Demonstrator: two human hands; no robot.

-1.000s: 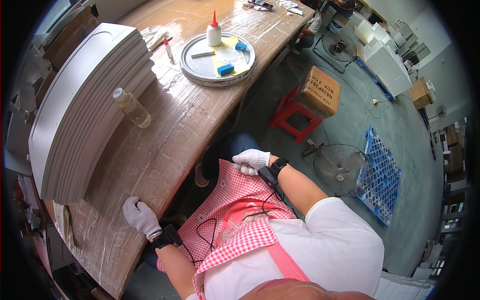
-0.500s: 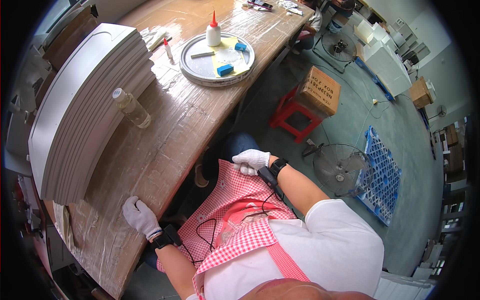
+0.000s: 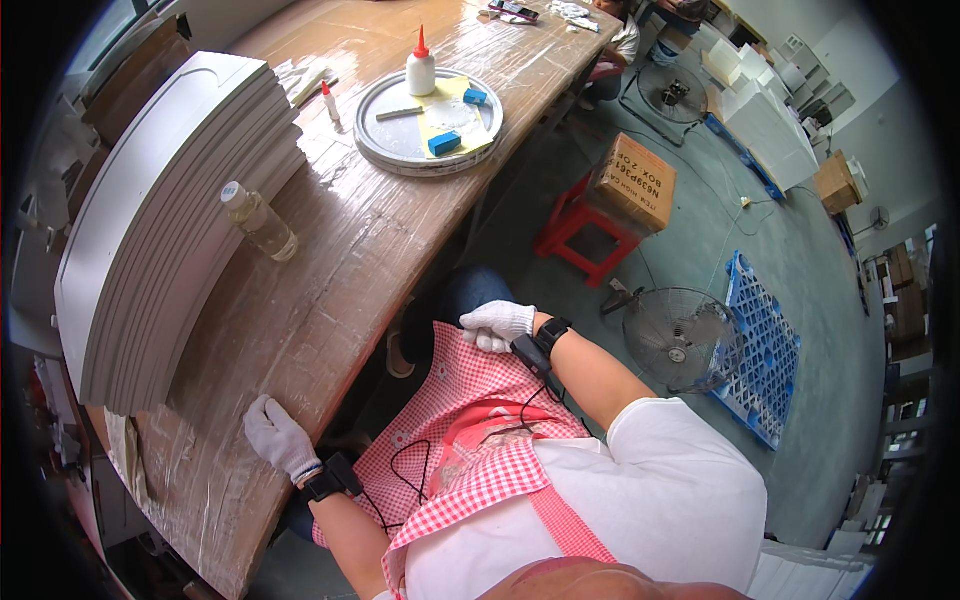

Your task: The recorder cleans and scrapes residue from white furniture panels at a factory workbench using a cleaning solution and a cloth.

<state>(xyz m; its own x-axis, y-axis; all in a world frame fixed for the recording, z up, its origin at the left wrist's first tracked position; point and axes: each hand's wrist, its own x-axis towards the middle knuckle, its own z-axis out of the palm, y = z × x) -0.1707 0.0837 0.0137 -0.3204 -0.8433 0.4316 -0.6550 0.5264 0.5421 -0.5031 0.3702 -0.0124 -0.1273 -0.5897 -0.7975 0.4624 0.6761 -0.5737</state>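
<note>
My left hand [image 3: 280, 438], in a white knit glove, rests on the film-covered table [image 3: 330, 340] near its front edge, holding nothing. Over my lap, by the knee, my right hand [image 3: 497, 326] wears a similar glove, its fingers loosely curled with nothing visible in them. A red-and-white checked apron [image 3: 470, 375] covers my front. Beyond my left hand stands a stack of curved white panels [image 3: 150, 230]. Beside the stack, a clear bottle [image 3: 262, 225] of pale liquid has a white cap. Both hands are apart from these things.
On the table, a round grey lid [image 3: 385, 150] bears a red-tipped white bottle [image 3: 421, 72], blue blocks and yellow paper. A small red-capped bottle [image 3: 331, 103] stands beside it. On the floor are a red stool [image 3: 575, 245] under a carton [image 3: 633, 185], a fan [image 3: 680, 340] and a blue pallet [image 3: 765, 350].
The view has shifted very slightly. Both hands stay in nearly the same places, and nothing has been taken hold of or let go.
</note>
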